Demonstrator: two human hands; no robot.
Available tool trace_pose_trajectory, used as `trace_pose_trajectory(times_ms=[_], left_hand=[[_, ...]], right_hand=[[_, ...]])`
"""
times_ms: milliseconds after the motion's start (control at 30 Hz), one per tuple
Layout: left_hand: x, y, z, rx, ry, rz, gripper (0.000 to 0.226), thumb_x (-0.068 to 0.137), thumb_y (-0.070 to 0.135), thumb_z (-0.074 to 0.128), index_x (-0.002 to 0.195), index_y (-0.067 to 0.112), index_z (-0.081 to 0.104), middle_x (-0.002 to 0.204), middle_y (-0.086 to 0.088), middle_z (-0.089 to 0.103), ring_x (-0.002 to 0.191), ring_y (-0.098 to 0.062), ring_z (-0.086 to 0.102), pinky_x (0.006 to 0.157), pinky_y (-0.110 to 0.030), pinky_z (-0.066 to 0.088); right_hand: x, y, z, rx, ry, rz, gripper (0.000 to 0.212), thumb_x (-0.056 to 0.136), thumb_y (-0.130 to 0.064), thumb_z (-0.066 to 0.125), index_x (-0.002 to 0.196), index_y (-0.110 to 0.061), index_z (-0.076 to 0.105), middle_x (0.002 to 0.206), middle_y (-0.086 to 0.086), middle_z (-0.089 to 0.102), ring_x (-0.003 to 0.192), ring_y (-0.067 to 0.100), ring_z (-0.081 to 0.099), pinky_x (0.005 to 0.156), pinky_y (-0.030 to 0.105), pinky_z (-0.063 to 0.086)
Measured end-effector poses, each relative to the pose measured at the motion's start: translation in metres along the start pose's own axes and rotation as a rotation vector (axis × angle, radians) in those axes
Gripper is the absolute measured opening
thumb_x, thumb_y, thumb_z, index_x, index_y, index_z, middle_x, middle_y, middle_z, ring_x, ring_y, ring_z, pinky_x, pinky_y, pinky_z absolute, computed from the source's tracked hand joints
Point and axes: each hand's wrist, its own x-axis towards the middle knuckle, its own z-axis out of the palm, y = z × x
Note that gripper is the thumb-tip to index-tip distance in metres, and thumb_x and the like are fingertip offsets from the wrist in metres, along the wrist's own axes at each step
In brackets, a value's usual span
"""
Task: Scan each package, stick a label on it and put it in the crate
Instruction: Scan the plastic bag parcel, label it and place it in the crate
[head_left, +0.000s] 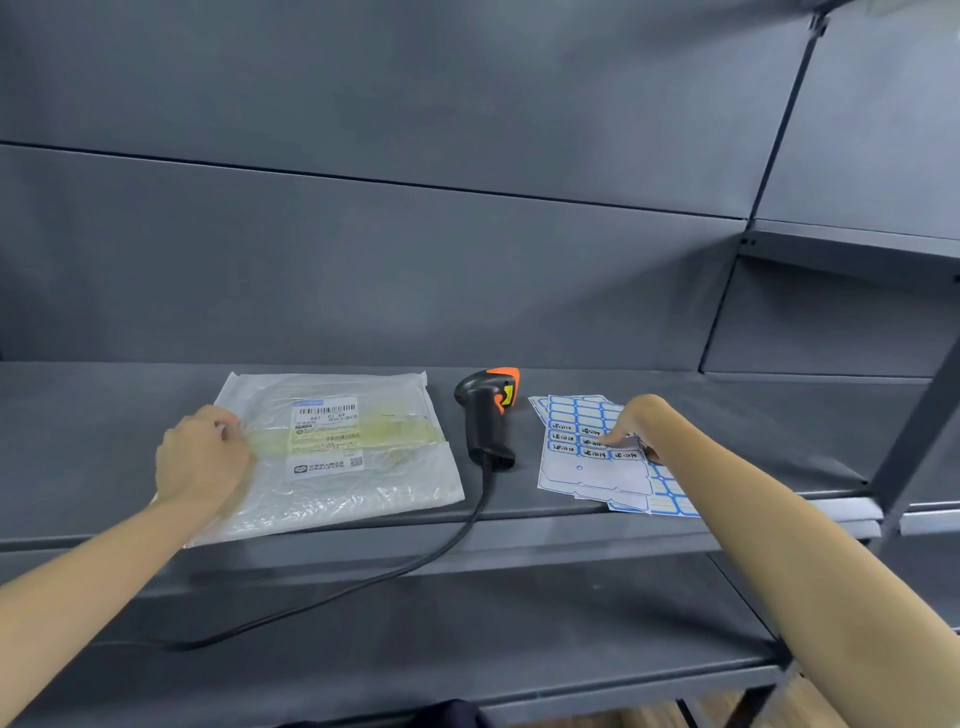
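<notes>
A: How are the hands placed?

B: The left hand (200, 457) is laid on the left edge of the package (337, 452), at about nine o'clock of the scanner; its fingers are curled against the plastic, but whether the edge is actually pinched cannot be told. The right hand (631, 423) is set on the label sheets (597, 457) at three o'clock of the scanner, fingertips bent down onto a label near the middle of the top sheet; whether that label is gripped cannot be told either.

A: Where is the package found?

B: It is lain flat on the dark grey shelf (571, 519), a clear plastic mailer with a white printed barcode slip facing up and a yellowish tape band across it.

A: And between the hands?

B: A black scanner (485, 415) with an orange head is rested on the shelf, handle toward six o'clock. Its black cable (415, 564) is trailed over the shelf edge toward seven o'clock, onto a lower shelf (467, 634).
</notes>
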Motion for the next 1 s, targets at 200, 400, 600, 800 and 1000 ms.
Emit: trace_pose_trajectory(times_ms=[200,400,600,800,1000], left_hand=[[0.003,0.006,-0.016,-0.146,0.024,-0.072,0.029,0.09,0.0,0.042,0.111,0.004,0.062,0.114,-0.015,0.064,0.111,-0.038,0.052,0.087,-0.039,0.041],[0.004,0.036,-0.033,-0.252,-0.023,-0.085,0.019,0.088,0.012,0.051,0.106,0.015,0.057,0.093,-0.001,0.051,0.099,-0.03,0.049,0.077,-0.035,0.038],[-0.017,0.098,-0.03,-0.956,-0.401,-0.256,0.037,0.084,0.039,0.069,0.113,0.019,0.055,0.124,-0.005,0.051,0.107,-0.025,0.062,0.103,-0.04,0.045],[-0.042,0.127,-0.037,-1.219,-0.79,-0.268,0.053,0.082,0.044,0.061,0.122,0.01,0.059,0.113,-0.006,0.069,0.091,-0.022,0.07,0.075,-0.033,0.057],[-0.053,0.112,-0.03,-1.194,-0.739,-0.102,0.04,0.082,-0.009,0.059,0.117,0.011,0.062,0.112,-0.011,0.07,0.097,-0.026,0.07,0.082,-0.039,0.058]], right_hand=[[0.018,0.023,-0.004,0.645,0.06,-0.05,0.038,0.082,0.0,0.067,0.119,0.001,0.057,0.105,0.012,0.055,0.093,0.023,0.053,0.092,0.041,0.05],[0.013,0.013,-0.042,1.008,0.187,-0.177,0.052,0.068,-0.001,0.079,0.113,0.012,0.056,0.114,0.032,0.063,0.101,0.041,0.065,0.089,0.058,0.051],[-0.063,-0.054,-0.03,1.37,-0.115,-0.543,0.027,0.087,0.0,0.063,0.112,0.009,0.058,0.107,0.027,0.068,0.093,0.04,0.069,0.076,0.051,0.058],[-0.11,-0.119,0.016,1.421,-0.329,-0.711,0.027,0.088,-0.004,0.064,0.114,0.002,0.058,0.107,0.022,0.07,0.089,0.035,0.07,0.071,0.045,0.06],[-0.121,-0.15,0.05,1.389,-0.216,-0.726,0.013,0.087,-0.006,0.068,0.096,-0.007,0.059,0.095,0.012,0.07,0.076,0.025,0.069,0.071,0.04,0.059]])
